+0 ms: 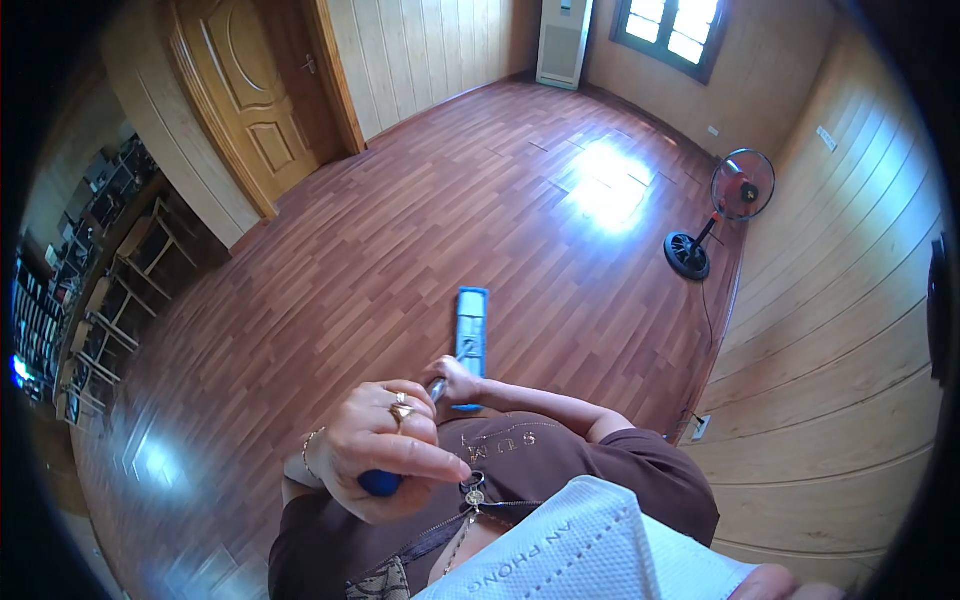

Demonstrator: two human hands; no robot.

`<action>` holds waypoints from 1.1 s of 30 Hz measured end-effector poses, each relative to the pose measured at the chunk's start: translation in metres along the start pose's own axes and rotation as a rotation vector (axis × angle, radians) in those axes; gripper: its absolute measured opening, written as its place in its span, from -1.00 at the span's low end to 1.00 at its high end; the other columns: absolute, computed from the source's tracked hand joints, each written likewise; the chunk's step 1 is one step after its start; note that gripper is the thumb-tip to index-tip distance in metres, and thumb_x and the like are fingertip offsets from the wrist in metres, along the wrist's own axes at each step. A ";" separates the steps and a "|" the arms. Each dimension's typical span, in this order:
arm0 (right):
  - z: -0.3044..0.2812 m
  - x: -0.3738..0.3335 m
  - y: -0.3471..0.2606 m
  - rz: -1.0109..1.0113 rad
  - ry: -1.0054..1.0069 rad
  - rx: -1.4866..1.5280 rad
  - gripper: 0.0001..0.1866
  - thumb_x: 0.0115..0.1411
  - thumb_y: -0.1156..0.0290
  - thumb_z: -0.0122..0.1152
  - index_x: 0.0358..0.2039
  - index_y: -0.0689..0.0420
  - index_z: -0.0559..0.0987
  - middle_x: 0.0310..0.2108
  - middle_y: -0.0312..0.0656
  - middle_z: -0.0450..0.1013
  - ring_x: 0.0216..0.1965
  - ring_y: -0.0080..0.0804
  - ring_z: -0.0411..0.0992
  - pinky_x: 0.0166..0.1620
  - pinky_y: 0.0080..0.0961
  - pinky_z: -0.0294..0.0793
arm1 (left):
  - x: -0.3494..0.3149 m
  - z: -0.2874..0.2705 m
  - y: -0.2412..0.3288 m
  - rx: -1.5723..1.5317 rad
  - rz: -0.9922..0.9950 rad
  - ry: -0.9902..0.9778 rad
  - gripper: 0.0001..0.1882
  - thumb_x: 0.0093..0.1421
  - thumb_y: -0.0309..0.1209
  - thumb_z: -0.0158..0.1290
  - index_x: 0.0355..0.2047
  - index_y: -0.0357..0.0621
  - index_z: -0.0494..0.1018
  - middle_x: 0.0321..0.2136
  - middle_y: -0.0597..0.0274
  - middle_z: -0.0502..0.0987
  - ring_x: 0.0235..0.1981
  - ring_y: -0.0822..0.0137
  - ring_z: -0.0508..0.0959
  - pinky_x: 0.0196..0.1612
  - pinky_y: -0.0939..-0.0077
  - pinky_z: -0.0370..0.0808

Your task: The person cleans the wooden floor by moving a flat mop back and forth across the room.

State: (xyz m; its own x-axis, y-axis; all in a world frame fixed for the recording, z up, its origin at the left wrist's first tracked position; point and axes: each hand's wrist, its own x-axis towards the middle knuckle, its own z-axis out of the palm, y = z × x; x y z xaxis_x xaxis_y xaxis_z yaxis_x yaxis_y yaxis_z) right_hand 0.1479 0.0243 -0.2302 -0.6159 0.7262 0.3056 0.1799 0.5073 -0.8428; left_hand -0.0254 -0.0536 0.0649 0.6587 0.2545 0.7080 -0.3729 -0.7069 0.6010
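A flat mop (pixel 472 310) with a blue-edged, rectangular head lies on the wooden floor in front of me, its long side pointing away. Its metal pole rises toward my chest and ends in a blue grip. My left hand (pixel 385 440), wearing rings and a bracelet, is closed round the top of the pole, just above the blue end cap (pixel 379 484). Lower on the pole, closer to the mop head, my right hand (pixel 457 381) wraps round the metal. My right forearm crosses in front of my body and hides part of the mop head's near end.
A red and black standing fan (pixel 743 186) is by the right wall, its cord trailing along the floor. Chairs (pixel 150 245) line a cluttered counter at left. A wooden door (pixel 255 95) is at far left; a tall white cabinet unit (pixel 563 45) stands near the window (pixel 670 28).
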 end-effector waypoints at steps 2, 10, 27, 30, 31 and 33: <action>0.016 0.006 0.005 -0.081 -0.004 0.063 -0.80 -0.27 0.37 0.23 -0.60 0.18 0.48 -0.59 0.00 0.40 -0.50 0.07 0.39 -0.45 -0.20 0.35 | 0.006 0.006 0.001 0.029 0.065 -0.049 -0.66 -0.16 -0.58 0.09 -0.29 -0.15 0.57 -0.69 0.41 0.36 -0.71 0.43 0.36 -0.51 0.52 0.29; -0.054 -0.020 -0.088 -0.122 -0.213 -0.157 -0.71 0.20 0.35 0.03 -0.08 0.13 0.51 -0.12 -0.16 0.44 -0.04 -0.34 0.40 0.02 -0.39 0.39 | 0.027 0.057 -0.014 0.189 0.019 -0.066 -0.65 0.02 -0.34 0.21 -0.17 -0.18 0.50 -0.55 0.17 0.51 -0.49 0.21 0.55 -0.33 0.33 0.48; -0.226 -0.107 -0.293 -0.742 0.642 -0.616 -0.44 0.33 -0.07 -0.17 -0.55 0.14 0.45 -0.49 -0.12 0.40 -0.42 -0.16 0.48 -0.32 -0.10 0.49 | -0.054 0.165 -0.248 0.130 -0.742 0.037 -0.64 -0.06 -0.23 0.23 -0.65 -0.16 0.29 -0.65 0.10 0.44 -0.54 0.02 0.48 -0.46 0.17 0.34; -0.241 -0.115 -0.289 -0.808 0.660 -0.646 -0.37 0.35 -0.13 -0.33 -0.60 0.12 0.40 -0.54 -0.18 0.36 -0.49 -0.24 0.46 -0.39 -0.18 0.46 | -0.047 0.184 -0.249 0.226 -0.692 0.142 -0.75 -0.08 -0.34 0.15 -0.65 -0.15 0.30 -0.63 0.07 0.45 -0.50 -0.04 0.49 -0.43 0.12 0.37; -0.246 -0.117 -0.291 -0.809 0.646 -0.649 -0.36 0.35 -0.14 -0.36 -0.61 0.11 0.39 -0.55 -0.20 0.34 -0.52 -0.27 0.45 -0.40 -0.21 0.45 | -0.043 0.189 -0.246 0.225 -0.710 0.163 -0.75 -0.08 -0.34 0.15 -0.65 -0.15 0.30 -0.63 0.07 0.45 -0.50 -0.04 0.49 -0.43 0.12 0.37; -0.251 -0.116 -0.291 -0.814 0.650 -0.645 -0.35 0.35 -0.16 -0.39 -0.62 0.09 0.38 -0.58 -0.23 0.31 -0.56 -0.30 0.43 -0.42 -0.25 0.43 | -0.039 0.194 -0.240 0.368 -0.817 0.170 -0.81 -0.09 -0.35 0.10 -0.64 -0.15 0.33 -0.60 0.04 0.47 -0.45 -0.06 0.52 -0.39 0.08 0.41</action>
State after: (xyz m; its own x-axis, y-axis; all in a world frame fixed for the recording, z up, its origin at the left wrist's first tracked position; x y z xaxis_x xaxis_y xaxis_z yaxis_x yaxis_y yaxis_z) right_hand 0.3599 -0.0911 0.0908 -0.2618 0.0924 0.9607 0.3817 0.9241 0.0152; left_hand 0.1650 -0.0220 -0.1785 0.5106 0.8416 0.1764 0.4187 -0.4226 0.8038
